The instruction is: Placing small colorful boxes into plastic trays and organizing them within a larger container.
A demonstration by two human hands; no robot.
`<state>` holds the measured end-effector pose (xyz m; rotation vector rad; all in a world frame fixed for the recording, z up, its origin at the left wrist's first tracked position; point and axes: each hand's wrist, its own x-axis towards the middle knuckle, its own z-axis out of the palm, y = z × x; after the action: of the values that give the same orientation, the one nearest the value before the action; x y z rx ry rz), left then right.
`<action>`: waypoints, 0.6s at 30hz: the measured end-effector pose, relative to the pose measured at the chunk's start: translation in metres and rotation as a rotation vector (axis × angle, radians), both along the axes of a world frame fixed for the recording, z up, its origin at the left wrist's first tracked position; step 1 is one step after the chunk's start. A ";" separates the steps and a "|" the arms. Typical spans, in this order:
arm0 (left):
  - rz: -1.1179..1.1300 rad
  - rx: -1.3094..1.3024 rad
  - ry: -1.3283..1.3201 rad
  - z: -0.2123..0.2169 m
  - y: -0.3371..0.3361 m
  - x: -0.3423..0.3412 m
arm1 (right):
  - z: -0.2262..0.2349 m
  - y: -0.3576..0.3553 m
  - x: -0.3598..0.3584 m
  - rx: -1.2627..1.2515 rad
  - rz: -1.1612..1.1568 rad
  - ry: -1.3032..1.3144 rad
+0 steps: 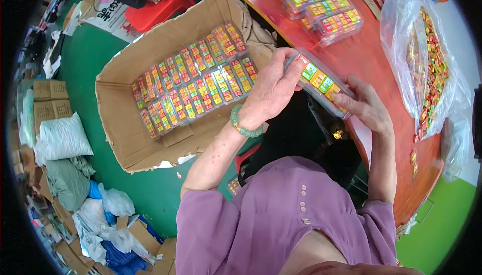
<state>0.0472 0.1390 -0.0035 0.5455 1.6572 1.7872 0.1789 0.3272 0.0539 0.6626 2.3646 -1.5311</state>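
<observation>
Between my two hands is a long clear plastic box with a row of small red, yellow and green pieces in it, tilted above the near edge of the red table. My left hand, with a green bead bracelet on its wrist, grips the far-left end, thumb on top. At the other end my right hand closes round the box, its thumb pressing on the top. To the left, a large open cardboard box holds two rows of similar filled plastic boxes.
More filled plastic boxes are stacked on the red table. A clear bag full of small colourful pieces lies at the right. A red stool stands behind the carton. Sacks and plastic bags crowd the green floor at left.
</observation>
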 end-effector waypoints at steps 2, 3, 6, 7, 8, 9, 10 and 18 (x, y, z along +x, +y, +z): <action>0.001 0.037 0.007 0.006 -0.009 -0.008 | 0.003 -0.017 -0.009 -0.128 -0.029 0.043; 0.007 0.035 0.007 0.010 -0.014 -0.013 | 0.005 -0.023 -0.016 -0.179 -0.009 0.053; 0.181 0.035 0.012 0.007 -0.034 -0.034 | -0.001 -0.047 -0.043 -0.262 0.011 0.139; 0.263 0.107 -0.059 0.012 -0.040 -0.035 | -0.006 -0.052 -0.057 -0.305 0.042 0.148; 0.334 0.179 -0.130 0.017 -0.042 -0.036 | -0.013 -0.057 -0.069 -0.348 0.061 0.159; 0.318 0.177 -0.132 0.013 -0.044 -0.039 | -0.033 -0.063 -0.082 -0.355 0.058 0.225; 0.292 0.247 -0.274 0.008 -0.050 -0.043 | -0.051 -0.073 -0.094 -0.362 0.063 0.291; 0.281 0.212 -0.537 -0.081 -0.113 -0.105 | -0.080 -0.112 -0.131 0.187 0.198 0.409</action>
<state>-0.0576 0.0260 -0.0850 -0.0943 1.2216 2.0919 0.0478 0.2147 -0.0265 0.1461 2.7969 -1.4841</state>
